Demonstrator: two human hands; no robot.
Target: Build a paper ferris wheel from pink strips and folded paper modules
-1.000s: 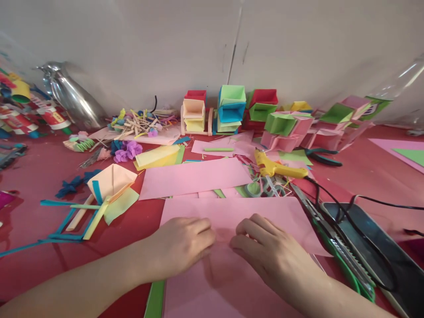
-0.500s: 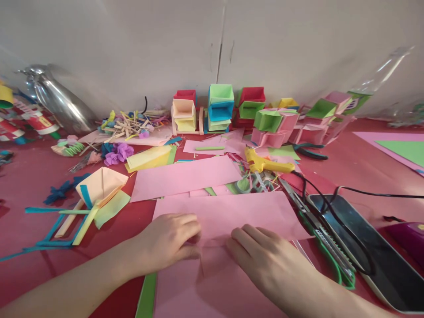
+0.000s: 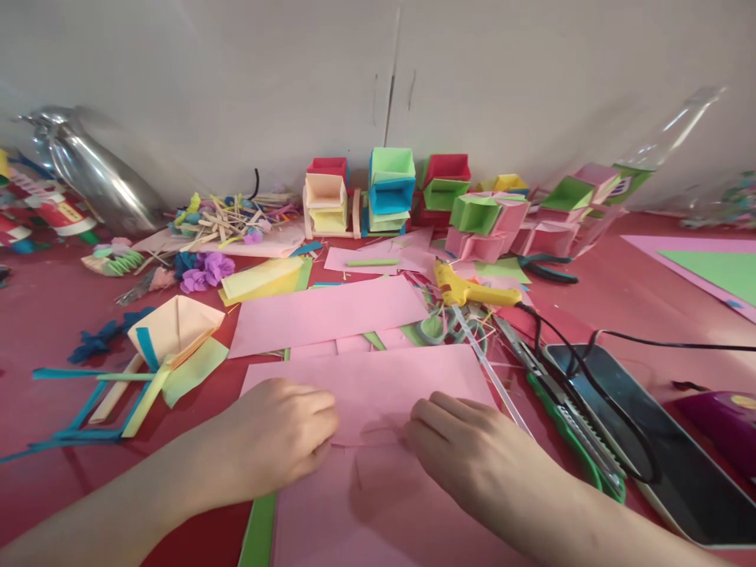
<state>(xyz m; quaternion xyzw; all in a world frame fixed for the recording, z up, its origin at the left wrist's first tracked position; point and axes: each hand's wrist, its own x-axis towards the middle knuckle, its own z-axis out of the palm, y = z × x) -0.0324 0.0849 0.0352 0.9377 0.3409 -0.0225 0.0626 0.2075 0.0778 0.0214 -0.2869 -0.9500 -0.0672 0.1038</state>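
A pink paper sheet [image 3: 378, 386] lies across the middle, with my two hands at its near edge. My left hand [image 3: 280, 437] is closed on the left part of that edge, its fingers curled. On the right part, my right hand [image 3: 466, 449] has its fingers bent down and closed on the edge; both thumb tips are mostly hidden. Beneath is more pink paper [image 3: 378, 520], with a faint crease or cut line near its top. A green sheet [image 3: 258, 531] sticks out along the lower left of this paper.
A yellow glue gun [image 3: 472, 293] with a clear stick, a utility knife [image 3: 525, 354], green-handled scissors [image 3: 582, 449] and a phone [image 3: 643, 449] lie to the right. Folded paper boxes [image 3: 391, 193] stand at the back. A paper chair-like frame [image 3: 135, 378] sits left.
The upper pink sheet has shifted left, uncovering more of the clear glue stick at its right. My left hand has moved slightly left; my right hand has stayed nearly in place.
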